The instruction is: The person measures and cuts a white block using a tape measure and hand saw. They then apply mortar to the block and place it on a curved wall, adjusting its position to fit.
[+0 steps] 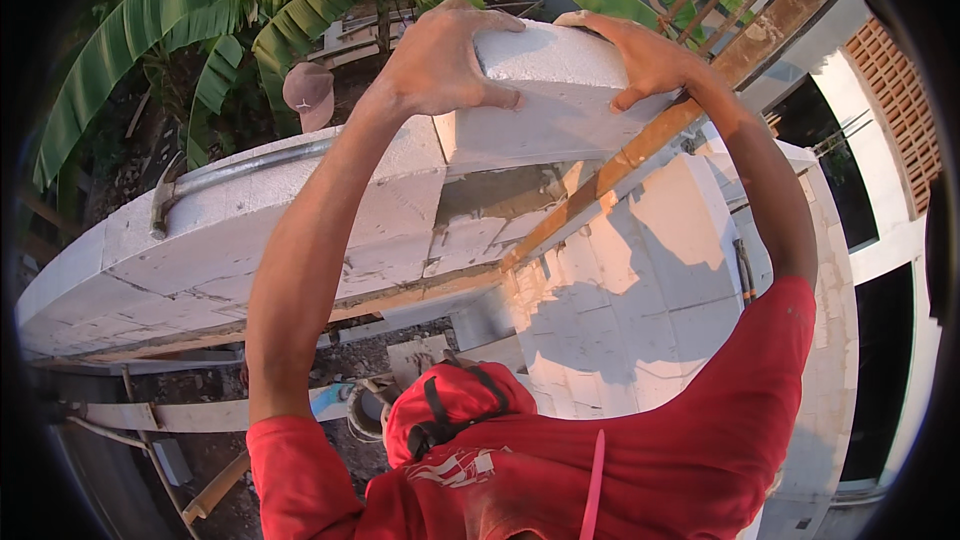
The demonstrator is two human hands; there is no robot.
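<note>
A white aerated concrete block (545,105) sits at the top end of the wall, between my two hands. My left hand (440,60) is wrapped over its left end, thumb pressed on the near face and fingers over the top. At its right end, my right hand (645,55) grips it the same way, thumb on the near face. The block's left side meets the top course of the white block wall (390,220); a gap or recessed face shows below it. Whether its underside rests fully on the course beneath, I cannot tell.
A hammer (163,202) lies along the wall top to the left. Beyond the wall are a pink cap (309,95) and banana leaves (165,15). A wooden beam (640,152) slants past the block's right side. Below are a bucket (368,410) and a plank (200,416).
</note>
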